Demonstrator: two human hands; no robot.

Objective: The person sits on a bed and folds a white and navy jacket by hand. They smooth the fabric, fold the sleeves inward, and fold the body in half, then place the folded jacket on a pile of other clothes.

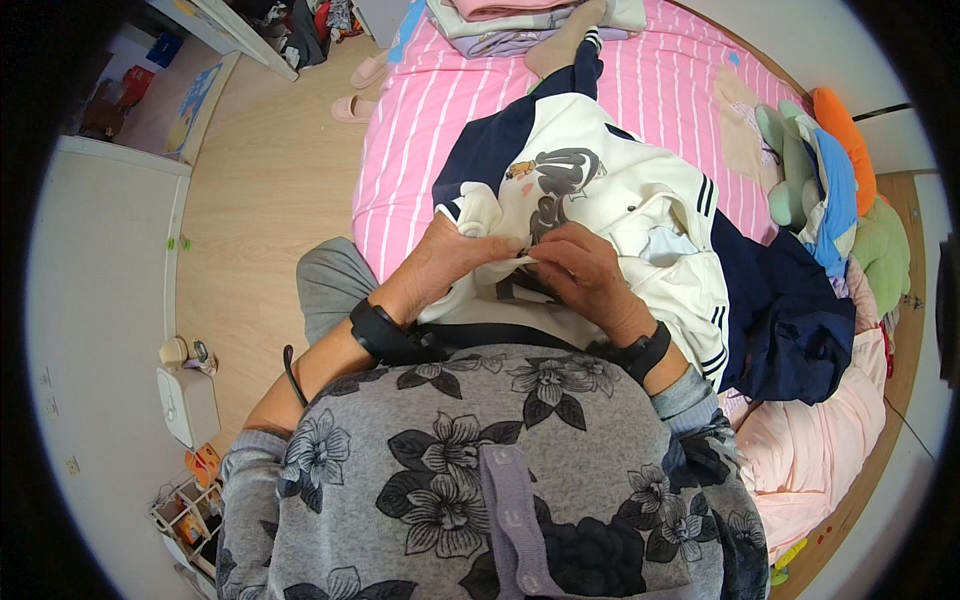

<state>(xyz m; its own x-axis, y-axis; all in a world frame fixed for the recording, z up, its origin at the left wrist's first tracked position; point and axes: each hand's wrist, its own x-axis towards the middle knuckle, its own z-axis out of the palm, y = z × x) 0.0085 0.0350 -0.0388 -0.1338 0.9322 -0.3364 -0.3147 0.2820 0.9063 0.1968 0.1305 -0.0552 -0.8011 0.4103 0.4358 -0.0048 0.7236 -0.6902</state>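
Observation:
A white and navy varsity-style jacket point(637, 161) with a dark printed design lies across the pink bed in front of me. My left hand point(454, 255) pinches the jacket's white fabric edge between thumb and fingers. Close beside it, my right hand point(585, 270) grips the same edge, its fingertips nearly meeting the left thumb. The curled fingers hide what exactly lies at the pinch. One navy sleeve point(480, 146) stretches away towards the top, and its striped cuff rests by a foot in a beige sock point(551, 52). Snap buttons show along the open front.
Folded clothes point(510, 34) are stacked at the far end of the striped bedspread point(405, 150). Soft toys point(795, 165), dark navy cloth point(795, 322) and a pale pink quilt point(817, 442) lie on the right. Pink slippers point(352, 109) and a white bin point(187, 409) stand on the floor.

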